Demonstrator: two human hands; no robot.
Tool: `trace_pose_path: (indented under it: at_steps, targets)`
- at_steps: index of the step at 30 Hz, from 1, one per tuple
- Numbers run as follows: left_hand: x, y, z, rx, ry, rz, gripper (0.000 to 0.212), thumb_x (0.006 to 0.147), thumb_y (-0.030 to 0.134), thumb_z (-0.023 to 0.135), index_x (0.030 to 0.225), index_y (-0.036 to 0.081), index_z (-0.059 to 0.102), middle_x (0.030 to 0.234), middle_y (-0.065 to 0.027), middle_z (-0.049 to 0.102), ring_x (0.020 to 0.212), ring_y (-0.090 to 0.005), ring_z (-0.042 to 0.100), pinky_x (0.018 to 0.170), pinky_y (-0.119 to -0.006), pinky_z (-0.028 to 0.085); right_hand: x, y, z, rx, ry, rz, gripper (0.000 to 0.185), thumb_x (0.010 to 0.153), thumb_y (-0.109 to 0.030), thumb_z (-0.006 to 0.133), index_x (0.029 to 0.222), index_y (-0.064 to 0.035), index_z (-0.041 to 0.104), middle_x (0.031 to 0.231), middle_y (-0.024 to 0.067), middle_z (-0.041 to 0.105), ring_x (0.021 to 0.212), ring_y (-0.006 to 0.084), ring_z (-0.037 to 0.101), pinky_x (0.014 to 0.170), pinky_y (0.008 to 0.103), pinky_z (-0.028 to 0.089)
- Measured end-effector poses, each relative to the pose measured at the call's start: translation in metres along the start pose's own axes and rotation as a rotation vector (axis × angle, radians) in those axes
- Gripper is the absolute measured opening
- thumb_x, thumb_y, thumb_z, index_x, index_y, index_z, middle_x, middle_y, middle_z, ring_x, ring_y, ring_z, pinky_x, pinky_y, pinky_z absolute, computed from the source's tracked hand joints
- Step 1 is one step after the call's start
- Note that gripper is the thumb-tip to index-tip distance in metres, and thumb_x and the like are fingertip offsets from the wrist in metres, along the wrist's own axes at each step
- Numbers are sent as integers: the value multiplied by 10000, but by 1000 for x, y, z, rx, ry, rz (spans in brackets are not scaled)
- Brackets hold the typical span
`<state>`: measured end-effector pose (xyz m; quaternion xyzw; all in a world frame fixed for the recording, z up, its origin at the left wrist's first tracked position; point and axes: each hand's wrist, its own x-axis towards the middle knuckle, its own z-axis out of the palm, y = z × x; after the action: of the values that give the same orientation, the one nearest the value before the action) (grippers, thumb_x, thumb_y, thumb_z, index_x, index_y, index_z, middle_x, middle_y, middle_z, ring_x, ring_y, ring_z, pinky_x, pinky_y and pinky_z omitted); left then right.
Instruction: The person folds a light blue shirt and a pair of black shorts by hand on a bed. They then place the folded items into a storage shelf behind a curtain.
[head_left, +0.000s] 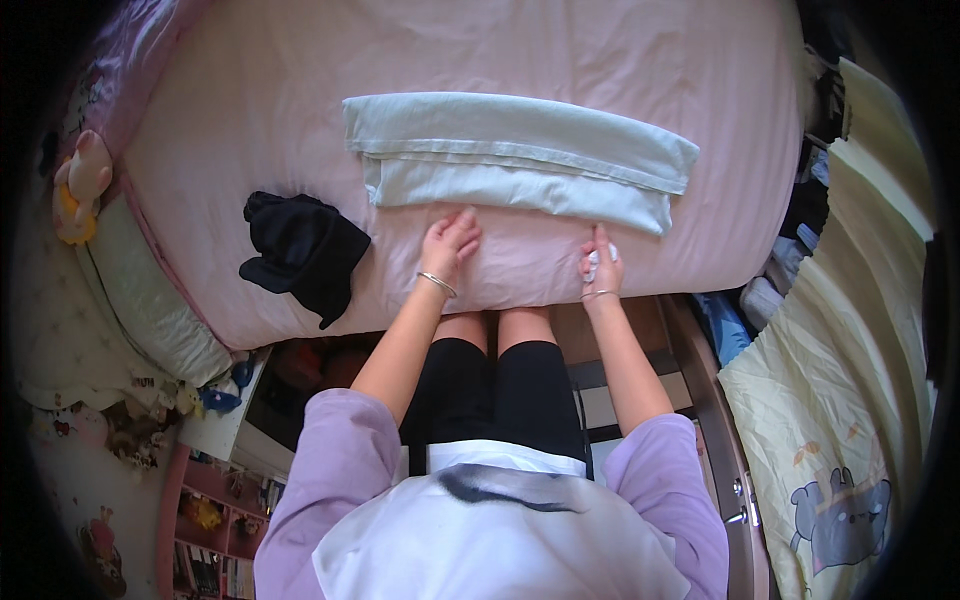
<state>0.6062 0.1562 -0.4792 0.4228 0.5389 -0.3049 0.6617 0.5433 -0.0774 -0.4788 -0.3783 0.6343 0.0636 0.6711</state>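
A pale mint-green cloth (525, 161), folded into a long strip, lies flat across the pink bed sheet (247, 142). Just below its near edge, my left hand (452, 241) hovers or rests with loosely curled fingers and nothing visible in it. My right hand (601, 262) is curled around a small white crumpled item (594, 267), perhaps tissue or cloth. Its index finger points at the strip's lower edge near the right end. To the left of my left hand sits a bunched black fabric item (304, 251), apart from the green cloth.
A pillow (154, 277) and plush toy (88, 169) lie at the bed's left end. A yellowish curtain (817, 360) hangs on the right, with stacked clothes (787, 259) behind it. Below left stand a white tabletop (217, 424) and a pink bookshelf (206, 525).
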Motion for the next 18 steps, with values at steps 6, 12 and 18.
trace_pose_path:
  at_steps: [6, 12, 18]
  targets:
    - [36, 32, -14, -239, 10, 94, 317, 729, 227, 725, 952, 119, 527, 942, -5, 576, 750, -140, 572, 640, -275, 441, 26, -35, 3, 333, -159, -12, 159, 809, -208, 635, 805, -92, 527, 535, 9, 482, 331, 73, 346, 311, 216, 219]
    - [47, 43, -38, -203, 207, 230, 295, 737, 179, 715, 970, 120, 542, 901, 2, 599, 755, -133, 567, 625, -281, 444, 24, -43, -2, 157, 76, -137, 201, 795, -205, 653, 738, -110, 485, 502, -14, 431, 329, 60, 323, 303, 210, 212]
    - [60, 77, -69, -305, 219, 118, 263, 788, 110, 640, 1022, 66, 528, 914, -44, 595, 829, -183, 575, 709, -320, 478, 61, -54, -55, 86, 190, -216, 187, 776, -184, 670, 833, -92, 518, 558, -2, 468, 356, 58, 359, 307, 193, 257]
